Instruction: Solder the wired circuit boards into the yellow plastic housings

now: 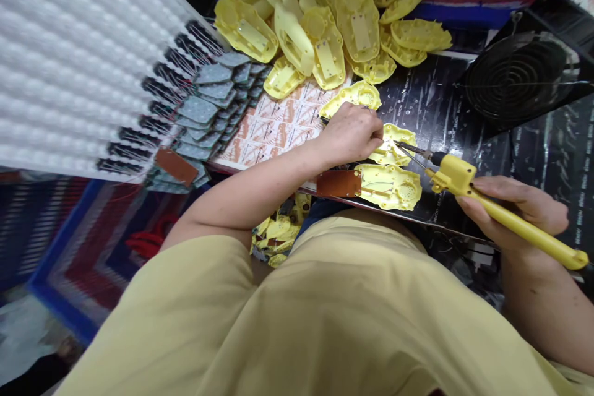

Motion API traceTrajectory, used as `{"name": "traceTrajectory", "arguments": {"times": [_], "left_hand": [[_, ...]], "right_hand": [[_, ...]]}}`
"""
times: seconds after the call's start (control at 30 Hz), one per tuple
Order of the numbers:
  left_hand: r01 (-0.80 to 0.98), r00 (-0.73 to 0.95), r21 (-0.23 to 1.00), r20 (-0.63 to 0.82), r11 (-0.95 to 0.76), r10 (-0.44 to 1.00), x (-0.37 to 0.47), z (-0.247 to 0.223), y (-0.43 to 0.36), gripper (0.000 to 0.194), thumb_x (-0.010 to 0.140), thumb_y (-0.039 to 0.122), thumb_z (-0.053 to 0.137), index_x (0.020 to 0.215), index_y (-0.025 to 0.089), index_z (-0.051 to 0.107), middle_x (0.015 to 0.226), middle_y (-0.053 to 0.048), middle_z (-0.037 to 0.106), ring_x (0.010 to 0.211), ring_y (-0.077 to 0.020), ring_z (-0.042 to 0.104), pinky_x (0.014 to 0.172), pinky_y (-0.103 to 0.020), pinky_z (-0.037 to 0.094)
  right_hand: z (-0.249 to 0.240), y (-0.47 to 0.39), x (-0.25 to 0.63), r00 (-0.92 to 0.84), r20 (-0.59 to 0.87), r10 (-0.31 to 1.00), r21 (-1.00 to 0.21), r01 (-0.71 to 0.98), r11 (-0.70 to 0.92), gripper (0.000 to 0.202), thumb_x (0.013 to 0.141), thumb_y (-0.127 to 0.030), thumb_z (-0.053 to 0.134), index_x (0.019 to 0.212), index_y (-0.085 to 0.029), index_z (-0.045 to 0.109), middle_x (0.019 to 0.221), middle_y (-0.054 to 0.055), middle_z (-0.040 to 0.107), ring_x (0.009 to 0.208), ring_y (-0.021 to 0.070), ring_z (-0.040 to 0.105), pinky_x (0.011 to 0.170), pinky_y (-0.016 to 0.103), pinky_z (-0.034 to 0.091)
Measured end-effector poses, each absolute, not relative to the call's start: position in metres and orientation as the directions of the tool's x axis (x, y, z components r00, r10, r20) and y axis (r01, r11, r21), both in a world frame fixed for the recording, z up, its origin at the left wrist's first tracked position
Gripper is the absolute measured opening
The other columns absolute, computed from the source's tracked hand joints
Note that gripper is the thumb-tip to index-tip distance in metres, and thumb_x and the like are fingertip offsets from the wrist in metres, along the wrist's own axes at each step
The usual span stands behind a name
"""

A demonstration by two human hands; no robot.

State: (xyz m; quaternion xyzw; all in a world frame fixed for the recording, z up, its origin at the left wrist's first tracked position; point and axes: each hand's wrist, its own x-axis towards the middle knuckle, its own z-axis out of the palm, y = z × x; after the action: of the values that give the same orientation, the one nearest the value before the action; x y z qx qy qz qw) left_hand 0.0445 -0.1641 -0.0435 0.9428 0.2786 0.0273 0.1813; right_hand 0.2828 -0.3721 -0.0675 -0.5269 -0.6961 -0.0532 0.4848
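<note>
Apparently mid-soldering: right hand (pixel 515 205) clamps iron (pixel 457 174) at frame right, tip (pixel 409 147) at centre shell (pixel 403 133), left hand (pixel 351 131) bunched over its left end, grip unclear; next move probably calls for steadiness.

The soldering tool (pixel 524 223) and the casing halves (pixel 390 189) are showing plain yellow, while the board beside the nearest casing (pixel 338 184) is presenting orange-brown. The bench cover (pixel 492 158) is displaying white lettering on black, and the printed sheet (pixel 276 124) a repeating reddish-brown motif on a pale ground. The stacked boards (pixel 200 110) are reading speckled grey-green.
</note>
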Motion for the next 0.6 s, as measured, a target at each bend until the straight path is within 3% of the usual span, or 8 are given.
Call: {"name": "traceTrajectory", "arguments": {"times": [0.1, 0.13, 0.2, 0.27, 0.4, 0.47, 0.6], "left_hand": [[0.519, 0.825, 0.389, 0.002, -0.761, 0.565, 0.038, -0.042, -0.167, 0.027, 0.096, 0.024, 0.058, 0.100, 0.023, 0.084, 0.107, -0.008, 0.083, 0.110, -0.0287, 0.069, 0.110, -0.051, 0.045], [0.523, 0.816, 0.409, 0.013, -0.748, 0.577, 0.035, -0.043, -0.167, 0.026, 0.098, 0.025, 0.059, 0.103, 0.024, 0.084, 0.106, -0.007, 0.083, 0.110, -0.0277, 0.068, 0.112, -0.051, 0.044], [0.526, 0.808, 0.444, 0.007, -0.725, 0.590, 0.033, -0.044, -0.167, 0.023, 0.098, 0.026, 0.063, 0.108, 0.024, 0.083, 0.100, -0.004, 0.083, 0.106, -0.0249, 0.068, 0.115, -0.051, 0.041], [0.522, 0.815, 0.454, -0.018, -0.722, 0.579, 0.033, -0.046, -0.168, 0.019, 0.096, 0.025, 0.065, 0.103, 0.024, 0.083, 0.095, -0.003, 0.082, 0.102, -0.0232, 0.068, 0.119, -0.051, 0.039], [0.526, 0.826, 0.421, -0.044, -0.739, 0.562, 0.037, -0.046, -0.170, 0.020, 0.093, 0.024, 0.063, 0.091, 0.025, 0.083, 0.093, -0.003, 0.082, 0.104, -0.0248, 0.068, 0.121, -0.055, 0.036], [0.536, 0.822, 0.406, -0.053, -0.740, 0.567, 0.040, -0.046, -0.171, 0.022, 0.092, 0.024, 0.062, 0.090, 0.025, 0.083, 0.093, -0.004, 0.082, 0.104, -0.0257, 0.067, 0.120, -0.057, 0.036], [0.535, 0.825, 0.384, -0.047, -0.752, 0.563, 0.044, -0.047, -0.170, 0.022, 0.090, 0.025, 0.060, 0.087, 0.025, 0.082, 0.087, -0.005, 0.080, 0.103, -0.0265, 0.066, 0.119, -0.058, 0.038]], "right_hand": [[-0.068, -0.373, 0.283, 0.033, 0.735, 0.677, -0.458, 0.761, 0.460, 0.017, 0.087, -0.023, 0.090, 0.084, -0.025, 0.074, 0.077, -0.002, 0.080, 0.061, 0.0191, 0.078, 0.056, 0.021, 0.066], [-0.069, -0.375, 0.284, 0.065, 0.704, 0.707, -0.477, 0.781, 0.402, 0.013, 0.088, -0.027, 0.090, 0.092, -0.026, 0.077, 0.081, -0.001, 0.082, 0.064, 0.0200, 0.079, 0.057, 0.022, 0.066], [-0.070, -0.381, 0.286, 0.110, 0.657, 0.746, -0.488, 0.816, 0.310, 0.026, 0.091, -0.034, 0.089, 0.115, -0.027, 0.080, 0.089, 0.000, 0.084, 0.069, 0.0218, 0.081, 0.057, 0.024, 0.067], [-0.069, -0.383, 0.286, 0.073, 0.647, 0.759, -0.463, 0.828, 0.315, 0.035, 0.092, -0.033, 0.087, 0.126, -0.029, 0.078, 0.095, 0.001, 0.085, 0.072, 0.0227, 0.082, 0.059, 0.027, 0.069], [-0.066, -0.374, 0.282, -0.026, 0.715, 0.698, -0.428, 0.773, 0.467, 0.015, 0.087, -0.021, 0.088, 0.097, -0.028, 0.079, 0.085, -0.002, 0.083, 0.065, 0.0211, 0.080, 0.057, 0.025, 0.069], [-0.065, -0.368, 0.279, -0.048, 0.738, 0.673, -0.436, 0.728, 0.529, 0.018, 0.084, -0.017, 0.089, 0.085, -0.026, 0.074, 0.078, -0.003, 0.081, 0.062, 0.0205, 0.079, 0.056, 0.024, 0.068], [-0.066, -0.363, 0.277, -0.071, 0.732, 0.677, -0.446, 0.701, 0.556, 0.022, 0.085, -0.016, 0.092, 0.084, -0.025, 0.071, 0.078, -0.002, 0.081, 0.064, 0.0209, 0.080, 0.058, 0.025, 0.070]]}}
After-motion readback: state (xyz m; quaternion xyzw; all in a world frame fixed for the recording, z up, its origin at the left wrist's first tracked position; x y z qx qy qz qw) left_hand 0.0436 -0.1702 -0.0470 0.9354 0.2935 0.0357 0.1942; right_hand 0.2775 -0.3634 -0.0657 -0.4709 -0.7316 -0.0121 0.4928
